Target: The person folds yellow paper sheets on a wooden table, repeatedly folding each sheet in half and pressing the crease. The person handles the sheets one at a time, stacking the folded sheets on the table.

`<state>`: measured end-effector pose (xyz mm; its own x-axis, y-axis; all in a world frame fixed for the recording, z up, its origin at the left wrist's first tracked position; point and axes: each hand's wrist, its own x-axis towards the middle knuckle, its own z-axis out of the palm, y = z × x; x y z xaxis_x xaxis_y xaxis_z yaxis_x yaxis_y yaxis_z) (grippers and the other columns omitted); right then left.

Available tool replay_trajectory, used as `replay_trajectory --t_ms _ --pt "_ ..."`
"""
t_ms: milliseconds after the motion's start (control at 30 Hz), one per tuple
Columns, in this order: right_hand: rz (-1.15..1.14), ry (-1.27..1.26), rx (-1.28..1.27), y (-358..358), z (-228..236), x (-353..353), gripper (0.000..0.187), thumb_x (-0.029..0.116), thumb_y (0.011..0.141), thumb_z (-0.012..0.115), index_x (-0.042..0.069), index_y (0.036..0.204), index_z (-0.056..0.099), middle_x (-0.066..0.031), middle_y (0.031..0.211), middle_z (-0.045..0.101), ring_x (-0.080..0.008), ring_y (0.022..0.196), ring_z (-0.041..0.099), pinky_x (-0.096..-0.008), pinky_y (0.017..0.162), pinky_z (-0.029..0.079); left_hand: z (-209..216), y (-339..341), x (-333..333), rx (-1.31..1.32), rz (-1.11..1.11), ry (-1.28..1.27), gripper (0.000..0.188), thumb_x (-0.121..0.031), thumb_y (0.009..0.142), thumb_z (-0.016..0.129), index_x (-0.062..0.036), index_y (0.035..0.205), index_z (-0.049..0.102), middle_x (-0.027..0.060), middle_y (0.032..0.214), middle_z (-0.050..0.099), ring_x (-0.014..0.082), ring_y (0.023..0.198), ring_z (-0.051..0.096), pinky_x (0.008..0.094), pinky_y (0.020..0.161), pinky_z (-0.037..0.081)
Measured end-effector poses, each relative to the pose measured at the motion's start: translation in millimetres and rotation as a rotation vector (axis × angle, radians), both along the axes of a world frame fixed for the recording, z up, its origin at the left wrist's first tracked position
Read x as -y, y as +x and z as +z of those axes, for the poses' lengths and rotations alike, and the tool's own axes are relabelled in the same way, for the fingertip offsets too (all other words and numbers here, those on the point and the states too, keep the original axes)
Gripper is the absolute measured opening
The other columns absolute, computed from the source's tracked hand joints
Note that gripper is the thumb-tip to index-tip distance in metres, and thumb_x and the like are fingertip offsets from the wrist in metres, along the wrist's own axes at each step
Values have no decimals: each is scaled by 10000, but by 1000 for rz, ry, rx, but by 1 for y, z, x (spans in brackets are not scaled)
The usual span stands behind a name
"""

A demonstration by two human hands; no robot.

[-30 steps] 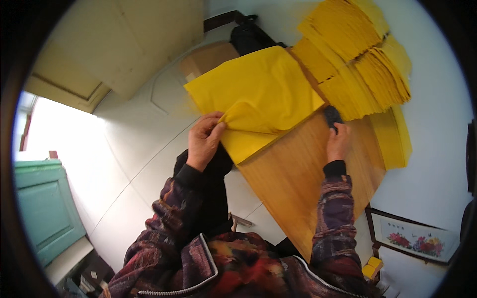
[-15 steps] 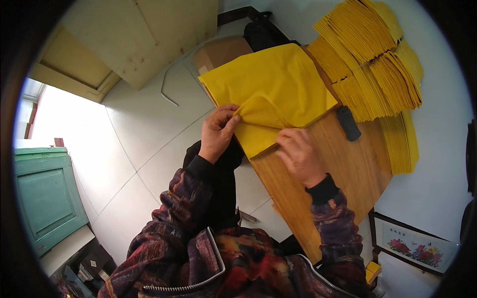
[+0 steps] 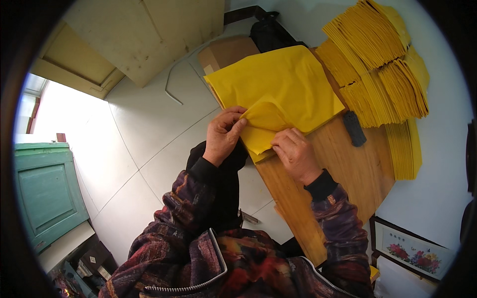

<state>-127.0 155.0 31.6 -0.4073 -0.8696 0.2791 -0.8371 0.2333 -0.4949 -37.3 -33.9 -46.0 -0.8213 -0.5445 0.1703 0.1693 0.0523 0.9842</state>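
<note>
A flat pile of yellow cloth (image 3: pixel 283 74) lies over the far part of a wooden table, its near left corner turned up. My left hand (image 3: pixel 223 135) pinches the raised edge of the top yellow cloth between thumb and fingers, at the pile's left side. Close to the near corner, my right hand (image 3: pixel 297 155) has its fingers pressed together on the cloth's edge. Between the two hands a loose fold (image 3: pixel 266 115) stands up from the pile. Whether the cloth is one layer or two there, I cannot tell.
Tall bundles of folded yellow cloth (image 3: pixel 365 39) are stacked along the table's right side by the wall. A dark grey oblong object (image 3: pixel 354 129) rests on the wooden table (image 3: pixel 343 164). Beyond the pile are a cardboard box (image 3: pixel 226 52) and a black bag (image 3: pixel 271 32).
My right hand has closed on the cloth's near edge, which has come up slightly. My left hand keeps its pinch. The whole view has shifted a little.
</note>
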Motion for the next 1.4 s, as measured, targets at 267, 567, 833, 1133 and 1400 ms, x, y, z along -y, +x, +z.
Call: replay_trajectory --t_ms 267,567,833,1133,1400 --pt "-39 8 348 -10 3 1 104 -37 797 659 2 866 592 -95 871 610 -237 812 588 -303 701 472 1 1 0 15 -2 0 121 -56 878 648 64 882 649 110 1080 669 189 938 624 279 823 486" --pt "-185 -69 611 -17 9 6 44 20 887 631 9 889 589 -14 832 579 -88 762 531 -233 685 446 1 3 6 28 -43 -63 223 -153 901 628 67 920 649 119 1110 657 206 976 617 287 843 479" --pt "-309 -125 577 -16 5 16 84 56 885 641 -2 930 601 -58 843 604 -139 784 568 -262 700 468 4 4 3 4 -101 73 163 -91 875 673 49 958 664 85 1145 631 170 965 601 269 844 469" --pt "-39 91 -131 14 11 -12 294 9 737 711 24 1023 643 -109 1094 574 -304 1017 544 -390 827 489 -6 1 0 32 -25 65 101 -46 878 667 47 917 657 89 1084 658 166 943 603 267 823 474" --pt "18 51 -111 1 -2 -9 238 -29 749 680 22 978 647 -96 964 602 -296 913 575 -373 801 497 -5 1 1 16 -14 28 110 -60 881 665 47 902 657 93 1088 661 168 946 605 271 823 476"
